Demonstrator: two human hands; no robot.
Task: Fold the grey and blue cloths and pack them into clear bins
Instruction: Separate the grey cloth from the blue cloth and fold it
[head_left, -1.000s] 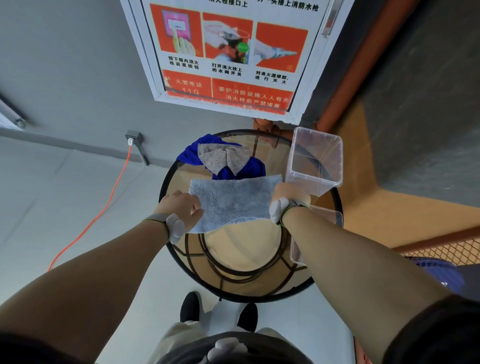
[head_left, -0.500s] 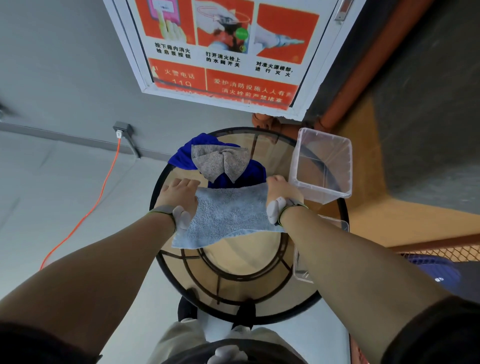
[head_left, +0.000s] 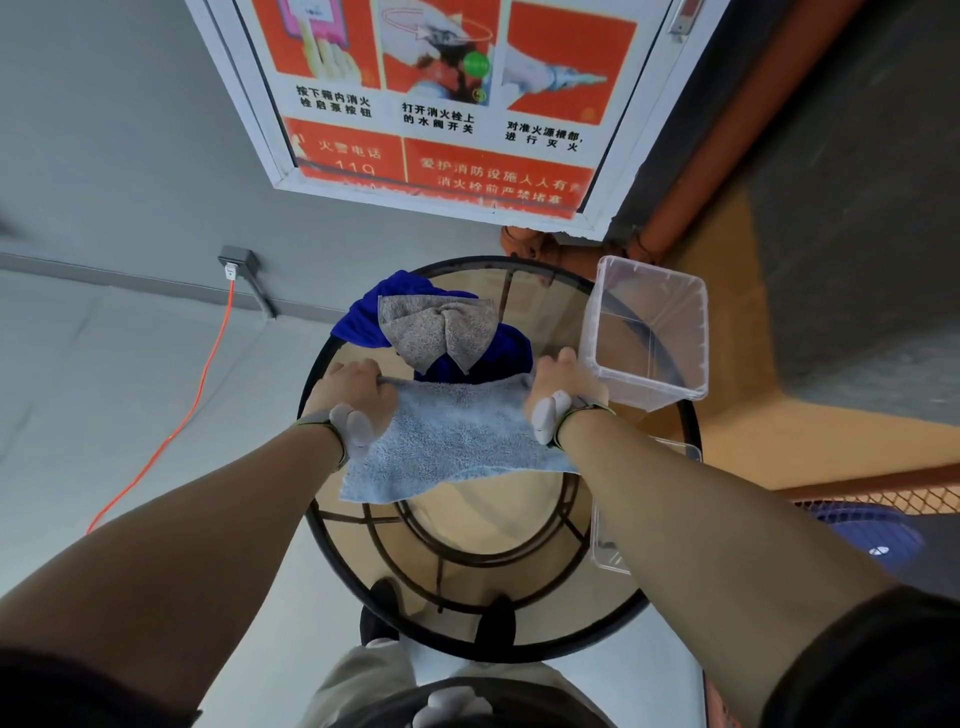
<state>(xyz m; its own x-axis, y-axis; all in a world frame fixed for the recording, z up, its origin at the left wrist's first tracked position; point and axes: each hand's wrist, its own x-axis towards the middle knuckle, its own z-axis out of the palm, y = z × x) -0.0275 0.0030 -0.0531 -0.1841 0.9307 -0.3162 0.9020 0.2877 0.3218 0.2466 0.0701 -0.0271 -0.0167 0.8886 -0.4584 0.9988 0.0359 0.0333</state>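
A light grey-blue towel (head_left: 452, 447) lies across the middle of the round glass table (head_left: 498, 613). My left hand (head_left: 353, 395) grips its far left corner and my right hand (head_left: 558, 387) grips its far right corner; the near edge hangs slack toward me. Behind the towel a speckled grey cloth (head_left: 436, 332) sits bunched on top of a dark blue cloth (head_left: 363, 322). An empty clear bin (head_left: 649, 343) stands at the table's right, close to my right hand. A second clear bin (head_left: 608, 551) shows partly under my right forearm.
A wall with a red fire-safety poster (head_left: 441, 104) rises behind the table. An orange cable (head_left: 197, 395) runs from a wall socket (head_left: 236, 260) across the grey floor at left. An orange mesh fence (head_left: 883, 493) and a blue object (head_left: 872, 535) stand at right.
Both hands have carried the towel's near corners away from me to the far edge, doubling the towel over. The view has tilted and drawn closer to the table.
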